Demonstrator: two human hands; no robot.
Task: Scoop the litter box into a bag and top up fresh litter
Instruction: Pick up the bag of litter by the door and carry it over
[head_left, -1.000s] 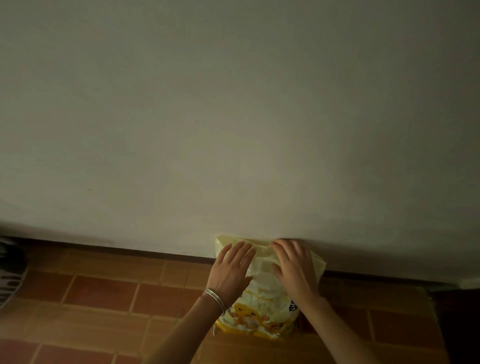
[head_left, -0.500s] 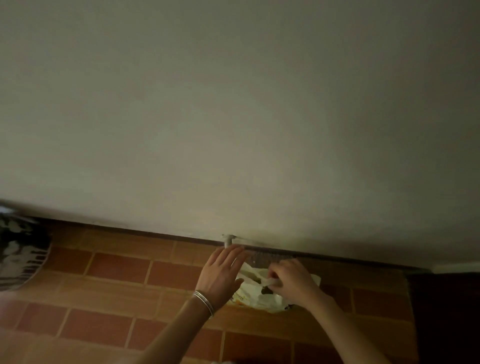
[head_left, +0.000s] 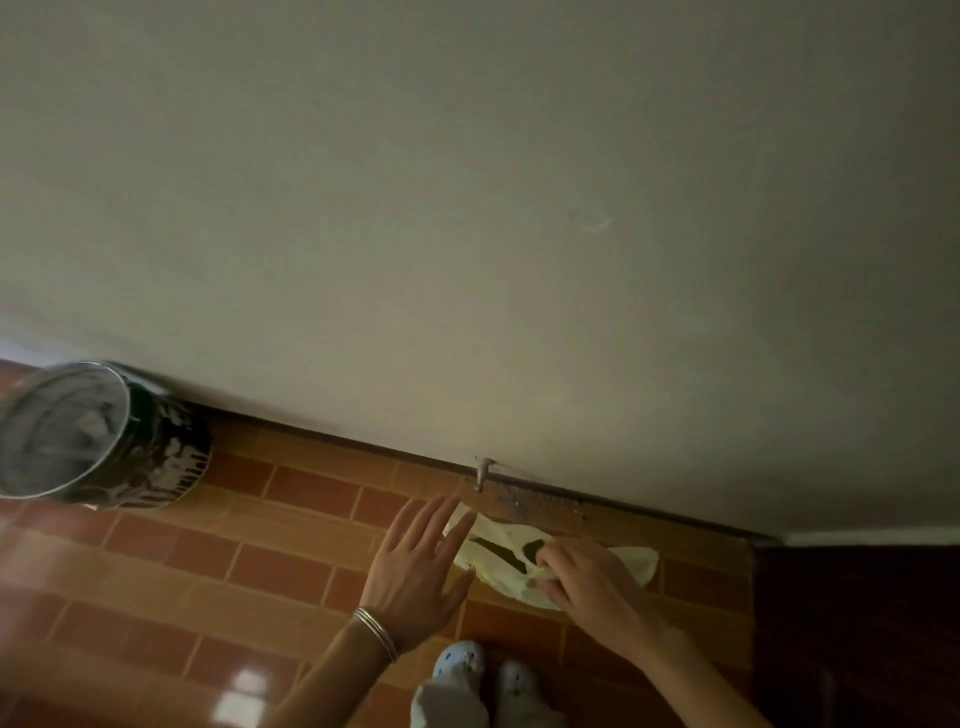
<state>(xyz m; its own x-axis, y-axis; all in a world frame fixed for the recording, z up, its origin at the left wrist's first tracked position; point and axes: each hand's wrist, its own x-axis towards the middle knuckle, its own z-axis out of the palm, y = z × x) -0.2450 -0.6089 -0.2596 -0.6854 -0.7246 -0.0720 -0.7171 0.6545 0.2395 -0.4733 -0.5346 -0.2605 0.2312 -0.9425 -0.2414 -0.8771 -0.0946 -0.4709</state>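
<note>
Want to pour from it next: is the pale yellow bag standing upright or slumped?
Slumped: the bag lies low and crumpled on the floor tiles, right hand pinching its edge.

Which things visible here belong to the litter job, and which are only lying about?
For the job: pale yellow bag, pinched by the right hand; left hand, open beside it.
Just lying about: paint-streaked bucket; small metal door stop, both by the wall.
</note>
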